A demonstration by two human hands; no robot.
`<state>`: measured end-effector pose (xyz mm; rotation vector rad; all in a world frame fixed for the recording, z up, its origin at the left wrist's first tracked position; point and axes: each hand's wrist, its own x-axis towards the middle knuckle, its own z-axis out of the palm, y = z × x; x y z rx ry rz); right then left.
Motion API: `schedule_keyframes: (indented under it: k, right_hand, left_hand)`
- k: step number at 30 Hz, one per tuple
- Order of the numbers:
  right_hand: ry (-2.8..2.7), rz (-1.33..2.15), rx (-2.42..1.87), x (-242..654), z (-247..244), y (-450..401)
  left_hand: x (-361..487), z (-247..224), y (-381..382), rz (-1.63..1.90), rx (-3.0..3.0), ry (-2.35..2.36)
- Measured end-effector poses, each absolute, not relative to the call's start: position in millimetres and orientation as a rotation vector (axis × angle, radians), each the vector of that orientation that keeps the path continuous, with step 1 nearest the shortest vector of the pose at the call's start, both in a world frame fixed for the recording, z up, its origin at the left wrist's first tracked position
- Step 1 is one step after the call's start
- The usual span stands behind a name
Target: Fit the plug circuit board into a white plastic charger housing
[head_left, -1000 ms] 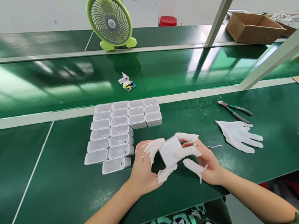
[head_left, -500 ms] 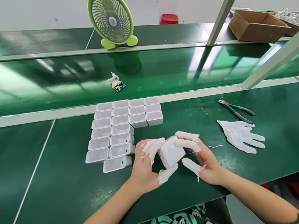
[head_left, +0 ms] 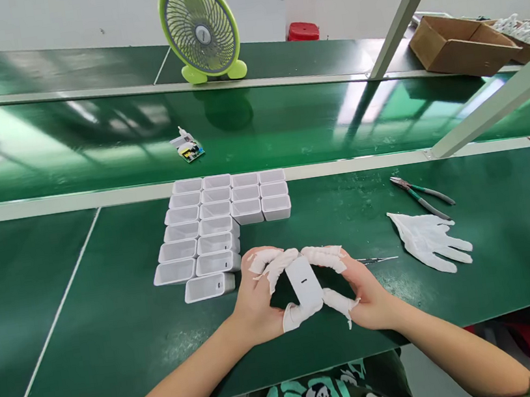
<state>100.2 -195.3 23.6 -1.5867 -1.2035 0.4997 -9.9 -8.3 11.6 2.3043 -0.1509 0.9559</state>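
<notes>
Between my two hands is a white plastic housing (head_left: 305, 283), turned so that an end face with a small dark slot shows. My left hand (head_left: 272, 289) grips it along its left side, thumb below and fingers above. My right hand (head_left: 351, 285) closes on its right edges with thumb and fingertips. White finger cots cover the thumbs and several fingers of both hands. Left of my hands, rows of similar white open housings (head_left: 208, 287) stand on the green bench, open side up. A thin metal tool (head_left: 377, 259) lies partly hidden behind my right hand.
Green-handled cutting pliers (head_left: 421, 196) and a white glove (head_left: 431, 242) lie on the right. On the raised green strip behind rests a small circuit board with white parts (head_left: 189, 148). Farther back are a green fan (head_left: 202, 30) and a cardboard box (head_left: 463, 46); a slanted post (head_left: 493, 104) stands at right.
The housing has turned so its slotted end face shows. My right fingers and thumb have come in onto its edges. The circuit board on the strip has shifted left.
</notes>
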Motion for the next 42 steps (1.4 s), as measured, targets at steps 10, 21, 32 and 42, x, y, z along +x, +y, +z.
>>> schedule_keyframes:
  k: [10,21,32,42]
  right_hand:
    - [-1.235,0.461,-1.546,100,29,-190]
    - [-1.229,0.426,-1.563,99,28,-192]
    - [-1.35,0.123,-1.627,96,25,-193]
    - [-1.437,0.055,-1.65,97,21,-193]
  left_hand:
    - [-10,8,-8,0.898,2.293,-0.219]
    - [-11,6,-6,0.879,2.324,-0.263]
    - [-9,-3,-8,0.98,2.411,-0.225]
    - [-6,-1,-8,1.045,2.436,-0.223]
